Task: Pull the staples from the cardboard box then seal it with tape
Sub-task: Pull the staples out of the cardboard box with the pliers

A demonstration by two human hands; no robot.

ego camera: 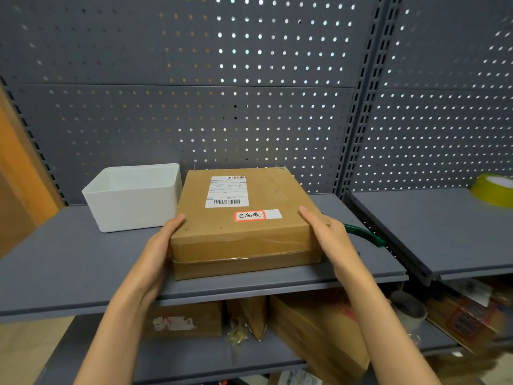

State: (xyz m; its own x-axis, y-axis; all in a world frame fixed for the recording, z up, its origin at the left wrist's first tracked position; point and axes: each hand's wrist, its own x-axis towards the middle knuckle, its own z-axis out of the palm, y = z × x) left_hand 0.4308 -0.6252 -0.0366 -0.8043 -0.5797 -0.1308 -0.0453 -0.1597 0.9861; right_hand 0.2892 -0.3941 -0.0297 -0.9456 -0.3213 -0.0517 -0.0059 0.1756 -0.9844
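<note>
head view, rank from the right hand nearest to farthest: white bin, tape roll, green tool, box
1. box, touched by the right hand on its right side
2. green tool, just right of that hand, partly hidden
3. tape roll, far right on the next shelf
4. white bin, left of the box

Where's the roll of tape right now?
In the head view the yellow tape roll sits at the far right edge, on the neighbouring shelf, well right of the cardboard box.
</note>
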